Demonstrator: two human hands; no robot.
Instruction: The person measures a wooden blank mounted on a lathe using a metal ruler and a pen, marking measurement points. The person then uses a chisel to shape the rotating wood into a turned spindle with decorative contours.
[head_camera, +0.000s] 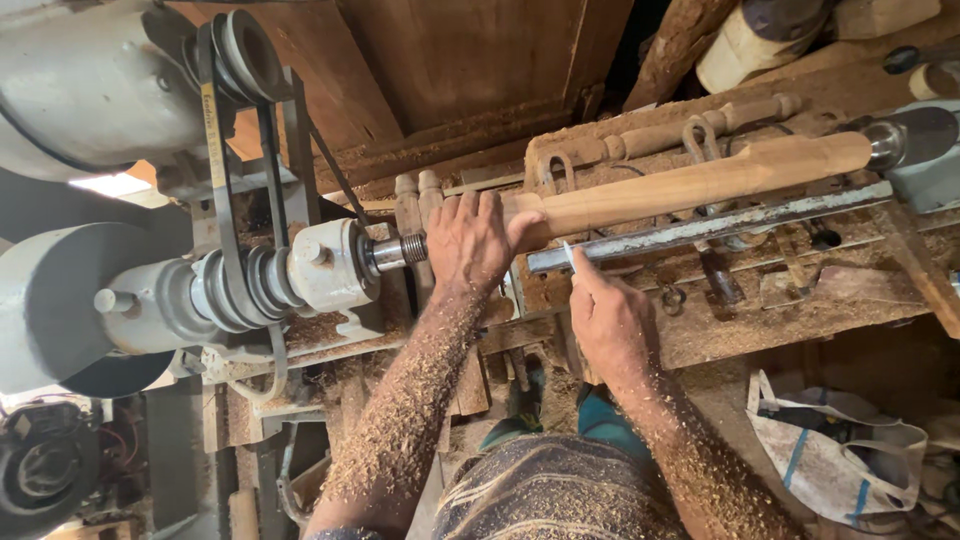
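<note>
The head camera looks down on a wood lathe (320, 265) strewn with sawdust. A long turned wooden piece (700, 180) is mounted between the threaded spindle (400, 250) on the left and the tail centre (890, 143) on the right, lying roughly level and tilting slightly upward to the right. The left hand (470, 240) lies over the narrow left end of the piece, fingers spread and curled over the top, thumb pressed against the wood where it widens. The right hand (610, 320) sits just below, closed around a thin pale tool (569, 255) whose tip points up toward the piece, close beside the metal tool rest (700, 228). Both forearms are coated in wood shavings. Behind the piece lies a finished turned spindle (690, 128); a white cloth bag (840, 450) sits at lower right.
</note>
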